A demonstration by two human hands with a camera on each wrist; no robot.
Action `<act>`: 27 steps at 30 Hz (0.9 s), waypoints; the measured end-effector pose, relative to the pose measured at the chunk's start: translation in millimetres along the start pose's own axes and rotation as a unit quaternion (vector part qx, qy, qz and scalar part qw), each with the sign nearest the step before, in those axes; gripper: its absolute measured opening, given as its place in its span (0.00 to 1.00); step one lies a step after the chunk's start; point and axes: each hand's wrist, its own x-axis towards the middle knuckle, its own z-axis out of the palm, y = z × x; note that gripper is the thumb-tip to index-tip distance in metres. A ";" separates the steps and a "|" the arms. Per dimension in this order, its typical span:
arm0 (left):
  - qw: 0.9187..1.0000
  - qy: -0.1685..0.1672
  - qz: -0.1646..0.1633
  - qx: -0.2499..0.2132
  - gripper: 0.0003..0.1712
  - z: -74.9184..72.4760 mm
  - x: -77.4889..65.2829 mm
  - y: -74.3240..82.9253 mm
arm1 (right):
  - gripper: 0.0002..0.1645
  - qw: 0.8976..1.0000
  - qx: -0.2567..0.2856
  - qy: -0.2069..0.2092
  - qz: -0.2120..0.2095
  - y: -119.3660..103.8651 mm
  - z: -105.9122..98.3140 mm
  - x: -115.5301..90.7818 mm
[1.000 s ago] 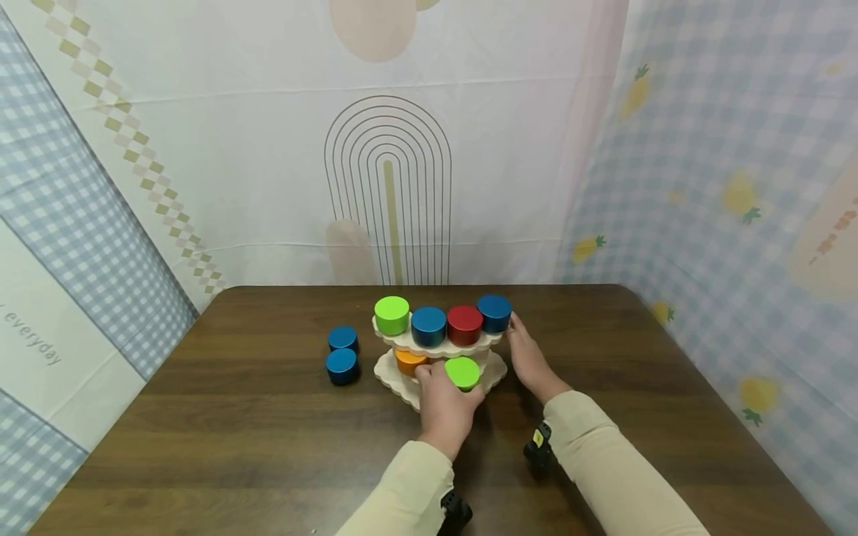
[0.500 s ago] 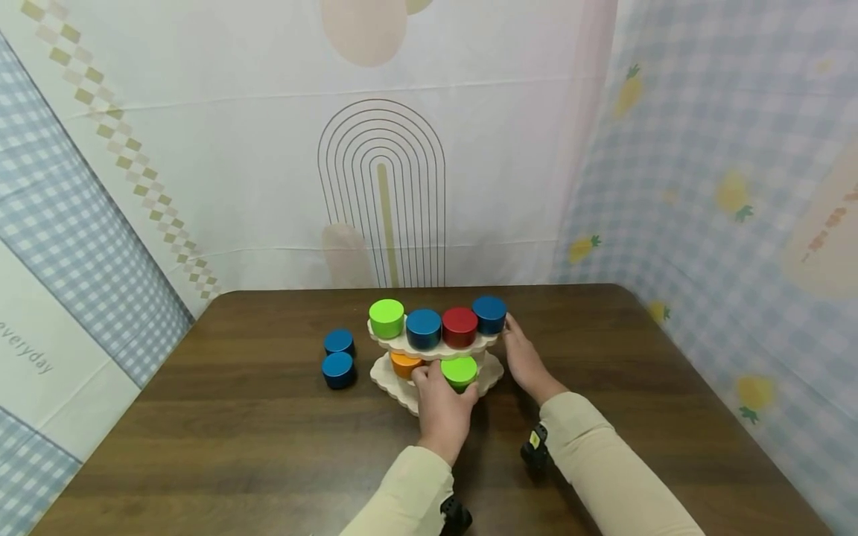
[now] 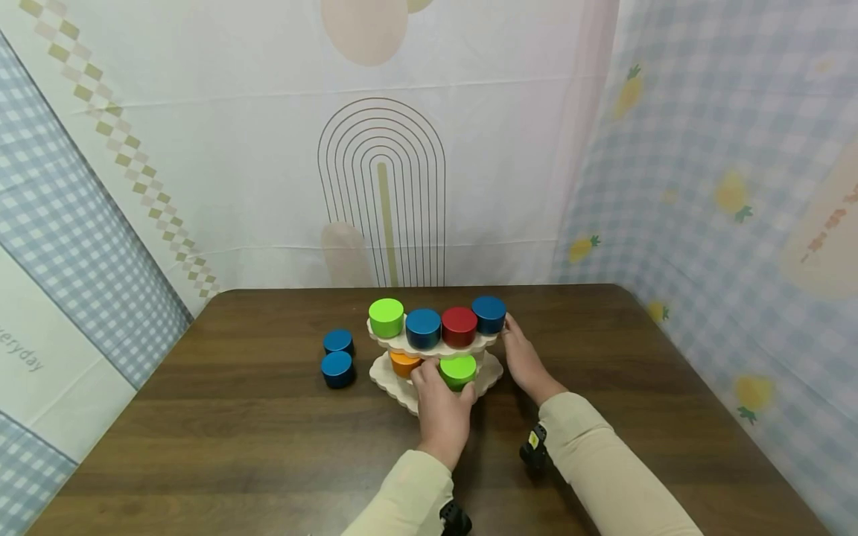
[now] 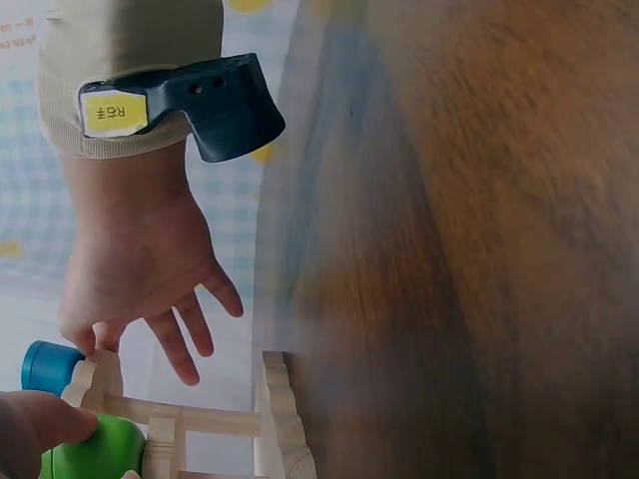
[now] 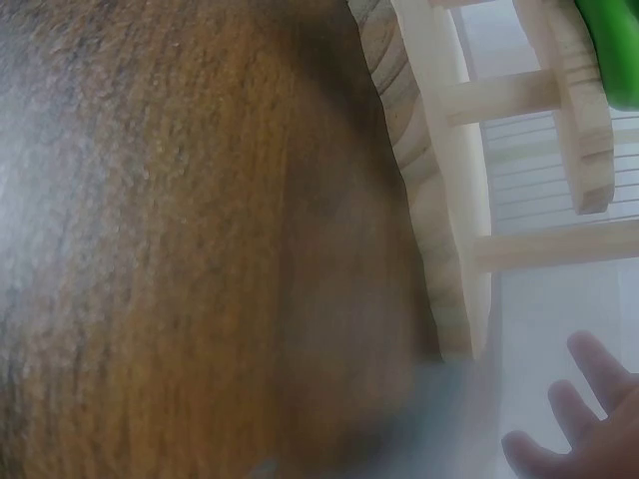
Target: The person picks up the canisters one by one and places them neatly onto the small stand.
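In the head view, a two-tier pale wooden stand [image 3: 386, 378] with scalloped edges stands mid-table. My left hand [image 3: 442, 417] grips a green cylinder [image 3: 458, 374] between thumb and fingers at the front of the lower tiers. Behind that hand, an orange cylinder [image 3: 405, 364] shows partly. At the stand's right end, my right hand [image 3: 526, 361] pinches the upper tier's edge beside a blue cylinder [image 3: 489, 316]; the left wrist view shows this hand's [image 4: 140, 259] other fingers spread. Along the top also sit a red cylinder [image 3: 459, 327], another blue cylinder [image 3: 423, 329] and another green cylinder [image 3: 386, 318].
Two blue cylinders, a front one [image 3: 338, 370] and a back one [image 3: 338, 342], stand on the brown wooden table [image 3: 268, 417] left of the stand. Patterned cloth [image 3: 268, 186] hangs behind the table and at both sides.
The view has shifted slightly. My left hand keeps its grip on the green cylinder, which sits slightly lower against the stand; my right hand stays at the upper tier's edge.
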 end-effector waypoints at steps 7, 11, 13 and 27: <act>1.000 0.004 0.010 0.002 0.31 -0.4 0.3 1.3 | 0.32 1.000 0.001 0.005 -0.008 0.7 -0.6 -0.5; 1.000 -0.001 0.017 0.016 0.28 0.3 0.2 2.4 | 0.32 1.000 0.000 0.007 -0.010 1.1 -0.3 -0.7; 1.000 -0.005 0.017 0.023 0.27 0.9 0.5 3.0 | 0.32 1.000 0.000 0.008 -0.011 1.2 -0.1 -0.5; 0.998 0.005 0.052 0.042 0.17 6.0 1.4 1.9 | 0.32 1.000 0.003 0.000 -0.001 0.9 -0.1 -0.4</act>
